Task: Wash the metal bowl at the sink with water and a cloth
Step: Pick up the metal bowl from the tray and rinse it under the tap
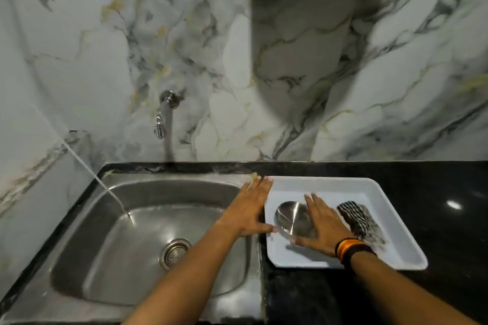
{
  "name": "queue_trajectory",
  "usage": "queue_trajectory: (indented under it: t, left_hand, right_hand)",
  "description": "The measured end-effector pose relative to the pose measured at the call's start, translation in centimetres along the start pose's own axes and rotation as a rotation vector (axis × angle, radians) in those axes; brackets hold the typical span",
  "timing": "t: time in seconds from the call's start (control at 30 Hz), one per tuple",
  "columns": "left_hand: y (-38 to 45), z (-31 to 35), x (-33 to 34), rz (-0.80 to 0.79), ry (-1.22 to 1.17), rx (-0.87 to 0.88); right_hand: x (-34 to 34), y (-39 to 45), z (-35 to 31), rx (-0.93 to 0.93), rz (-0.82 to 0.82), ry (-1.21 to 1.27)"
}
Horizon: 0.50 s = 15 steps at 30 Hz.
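A round metal bowl [291, 220] lies in a white plastic tray [390, 248] on the black counter, right of the sink. A black-and-white striped cloth [360, 220] lies in the tray beside the bowl, on its right. My right hand [323, 224] is flat with fingers spread, resting over the bowl's right side. My left hand [252, 207] is flat and spread on the sink's right rim, its thumb near the bowl's left edge. The steel sink [87, 250] is at the left. A thin white hose [89, 170] sends a stream into the basin.
A wall tap [166, 113] sticks out of the marble wall above the sink. The sink's drain [174, 253] sits in the basin's middle. The black counter [435, 192] extends right of the tray. A banded wristband [352, 249] is on my right wrist.
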<state>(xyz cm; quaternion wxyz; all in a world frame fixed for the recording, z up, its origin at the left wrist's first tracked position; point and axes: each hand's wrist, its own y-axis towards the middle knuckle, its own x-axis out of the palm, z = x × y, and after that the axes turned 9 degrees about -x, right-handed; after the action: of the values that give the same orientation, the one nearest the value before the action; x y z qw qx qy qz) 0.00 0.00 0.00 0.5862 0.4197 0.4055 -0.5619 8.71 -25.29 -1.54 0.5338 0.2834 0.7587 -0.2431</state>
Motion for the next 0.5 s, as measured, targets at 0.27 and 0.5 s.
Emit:
queue_trajectory:
  t: [0.27,0.5]
  left_hand:
    - [3.6,5.6,4.6,-0.226,0.029,-0.231]
    - [4.7,6.9,5.2,-0.221,-0.106,-0.368]
  right_hand:
    - [3.1,1.0,3.2,0.078,-0.07,0.267]
    - [3.8,2.1,4.1,0.079,-0.004,0.441]
